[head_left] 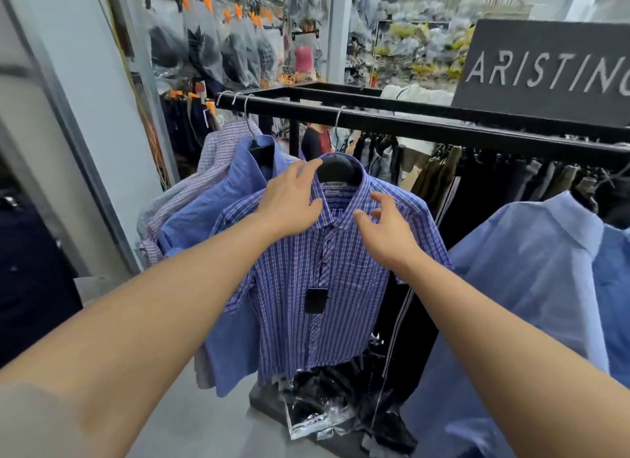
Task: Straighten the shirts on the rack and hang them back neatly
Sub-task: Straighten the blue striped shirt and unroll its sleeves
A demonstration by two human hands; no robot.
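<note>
Right, two bare forearms reach in from the near corners. Left hand [289, 202] lies on the plaid shirt [306, 287] at collar and shoulder. Its grip is wide: fingers straight, fingertips up against the neck of the black hanger [337, 169], nothing pinched. Right hand [385, 231] is at the other collar wing. Its grip is loose: fingers half curled, holding nothing. Can't tell whether its fingertips touch the cloth.

Plaid shirt: blue-purple check, short sleeves, buttoned, front facing me. It hangs on that hanger, whose wire hook [338, 118] goes over the black rail [426, 127]. A black tag [317, 300] dangles on the placket at mid-chest. Below the hem, crumpled clear plastic bags [317, 416] lie on the rack base.

Just behind on the left is a plain blue shirt [204, 229], partly covered by the plaid one. Behind that is a pale checked shirt [211, 164]. Both are hooked at the rail's left end. To the right, apart from the plaid shirt, hangs a light blue shirt [531, 263]. Further back, dark trousers [439, 174] hang in a row under the rail.

On top of the rail at right stands a dark sign [545, 69] lettered ARISTIN, the rest cut off at the edge of view. On the far wall, bagged garments [211, 52] hang with orange clips, blurred.
</note>
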